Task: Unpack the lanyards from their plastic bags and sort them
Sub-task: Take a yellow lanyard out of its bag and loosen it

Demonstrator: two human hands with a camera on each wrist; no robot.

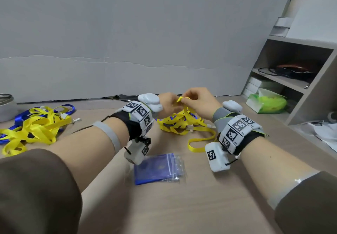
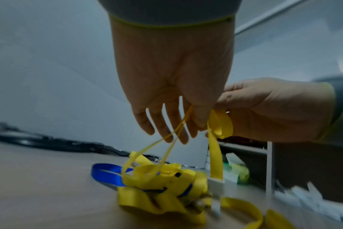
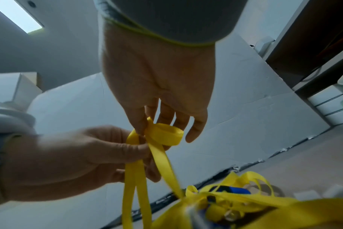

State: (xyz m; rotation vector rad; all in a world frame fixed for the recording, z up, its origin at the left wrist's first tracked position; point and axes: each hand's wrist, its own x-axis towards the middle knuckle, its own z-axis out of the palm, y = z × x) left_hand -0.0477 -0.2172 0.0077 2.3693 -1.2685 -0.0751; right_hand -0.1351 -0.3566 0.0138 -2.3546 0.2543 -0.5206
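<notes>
Both hands meet above the table and pinch the looped end of a yellow lanyard [image 1: 182,99]. My left hand [image 1: 168,105] holds the strap [image 3: 139,156] between thumb and fingers, the other fingers [image 2: 162,124] hanging straighter. My right hand [image 1: 197,99] pinches the folded loop [image 3: 162,134] with thumb and forefinger. The strap [image 2: 215,155] runs down to a tangled pile of yellow and blue lanyards [image 1: 177,124] under the hands. A blue lanyard sealed in a clear plastic bag [image 1: 156,168] lies nearer me, between my forearms.
A second heap of yellow and blue lanyards [image 1: 34,126] lies at the left, with a metal tin [image 1: 7,106] behind it. A grey board stands along the table's back. At the right, a shelf unit [image 1: 299,88] holds a green tissue pack [image 1: 266,102]; loose papers [image 1: 321,131] lie beside it.
</notes>
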